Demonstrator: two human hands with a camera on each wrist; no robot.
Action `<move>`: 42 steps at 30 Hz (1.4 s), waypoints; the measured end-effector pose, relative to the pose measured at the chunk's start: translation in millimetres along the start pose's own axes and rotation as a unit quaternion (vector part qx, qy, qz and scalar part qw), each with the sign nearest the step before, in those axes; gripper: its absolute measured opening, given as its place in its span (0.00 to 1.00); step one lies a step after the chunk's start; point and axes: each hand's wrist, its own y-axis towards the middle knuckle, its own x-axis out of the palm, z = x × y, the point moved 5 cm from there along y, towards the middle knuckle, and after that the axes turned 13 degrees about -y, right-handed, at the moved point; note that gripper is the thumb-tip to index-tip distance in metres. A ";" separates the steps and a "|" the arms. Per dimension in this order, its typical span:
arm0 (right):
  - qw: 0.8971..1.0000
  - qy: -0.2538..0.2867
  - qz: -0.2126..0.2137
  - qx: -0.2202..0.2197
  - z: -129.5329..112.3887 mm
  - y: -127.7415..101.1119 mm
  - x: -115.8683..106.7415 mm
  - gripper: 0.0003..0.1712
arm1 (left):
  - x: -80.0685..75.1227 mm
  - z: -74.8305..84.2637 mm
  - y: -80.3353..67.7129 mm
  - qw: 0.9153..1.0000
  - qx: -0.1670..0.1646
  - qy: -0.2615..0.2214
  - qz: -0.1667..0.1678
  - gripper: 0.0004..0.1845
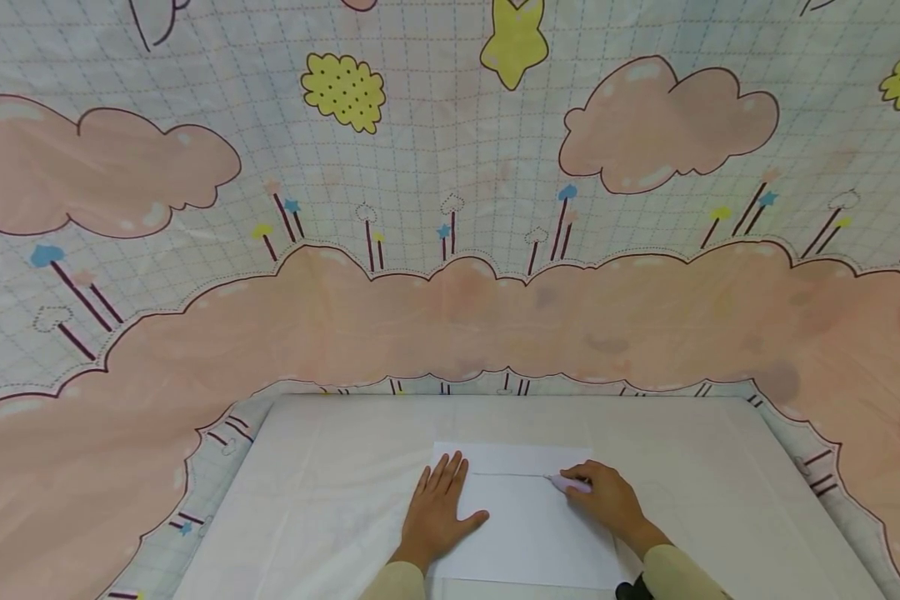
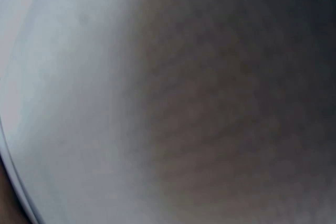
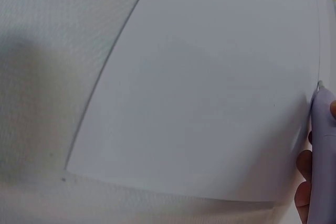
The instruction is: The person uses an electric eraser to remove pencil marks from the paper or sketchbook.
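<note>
A white sheet of paper (image 1: 532, 533) lies on the white-covered table, with a thin dark line (image 1: 506, 475) running across its upper part. My left hand (image 1: 438, 508) rests flat on the sheet's left side, fingers spread and thumb out to the right. In my right hand (image 1: 607, 500) I grip a thick lilac pen-shaped tool (image 1: 572, 484). Its narrow tip meets the right end of the line. The right wrist view shows the lilac pen-shaped tool (image 3: 323, 150) at the right edge, fingers (image 3: 303, 192) curled round it. The left wrist view is a dark blur.
The white table cover (image 1: 330, 467) extends around the paper. Under the sheet's near edge shows a pale flat strip (image 1: 525, 590). A black object (image 1: 633, 590) sits by my right sleeve. Beyond the table spreads a cloth printed with pink clouds (image 1: 675, 125) and stars.
</note>
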 end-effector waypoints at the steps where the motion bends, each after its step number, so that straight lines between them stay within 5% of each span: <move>1: 1.000 0.000 0.001 -0.001 -0.5 0.1 0.2 0.12 | -0.4 0.5 -0.2 1.000 0.001 -0.001 0.000 0.51; 16: 1.000 -0.007 0.008 -0.011 2.8 0.5 0.9 0.12 | -5.6 6.3 -3.1 1.000 0.014 -0.012 0.020 0.50; 42: 1.000 -0.004 0.008 -0.010 1.8 5.1 3.2 0.12 | -6.7 4.5 2.1 1.000 0.006 -0.025 0.008 0.50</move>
